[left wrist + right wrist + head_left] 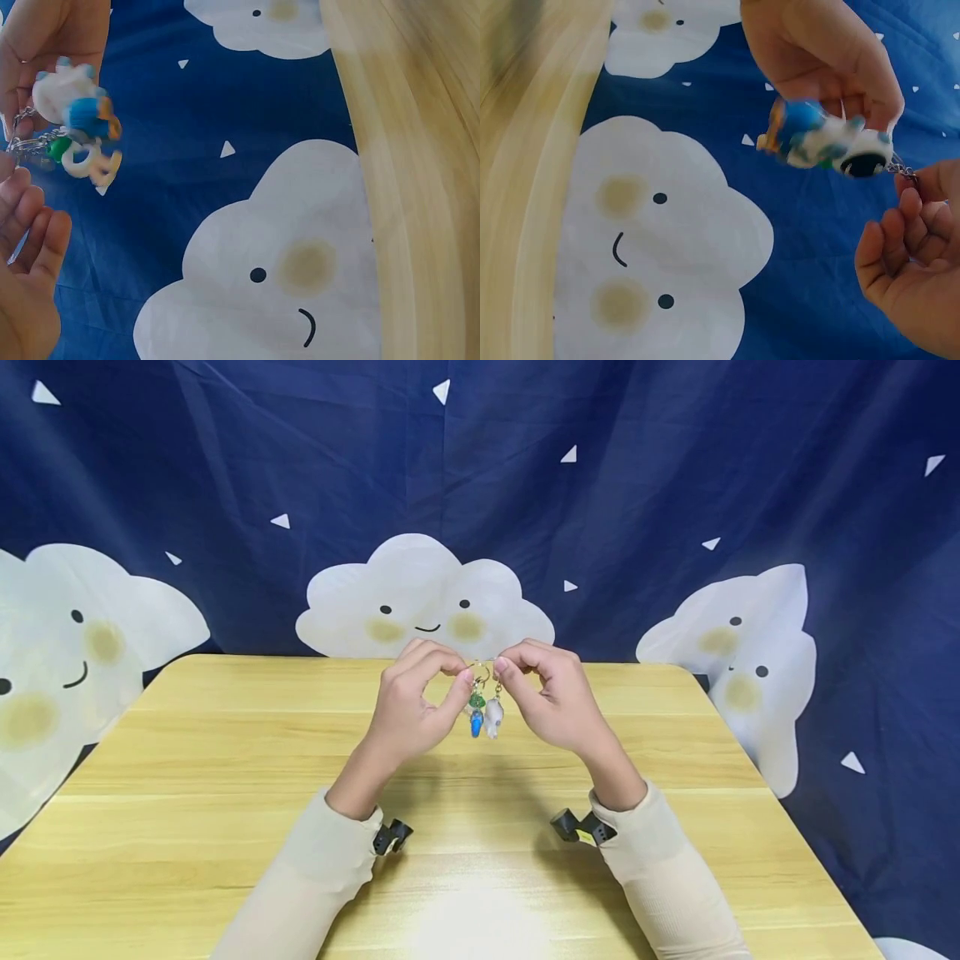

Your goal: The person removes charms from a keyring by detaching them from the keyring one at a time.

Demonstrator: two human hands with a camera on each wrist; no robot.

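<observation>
Above the table, both hands hold up a keychain between them. My left hand (408,706) pinches the thin metal key ring (482,672) between thumb and fingers. With thumb and forefinger, my right hand (555,697) pinches the top of the short chain (904,171) of a white figurine charm (493,718) with a dark face. A blue charm (476,723) and a green charm (477,701) dangle beside it. In the left wrist view a green bead (58,148) and a white hoop (77,162) also hang there, blurred. Fingertips partly hide the ring.
Below the hands lies a light wooden table (225,827). Behind it hangs a dark blue curtain (487,485) printed with white clouds and triangles. A small black wrist camera (392,837) sits on the left cuff, another black camera (583,827) on the right.
</observation>
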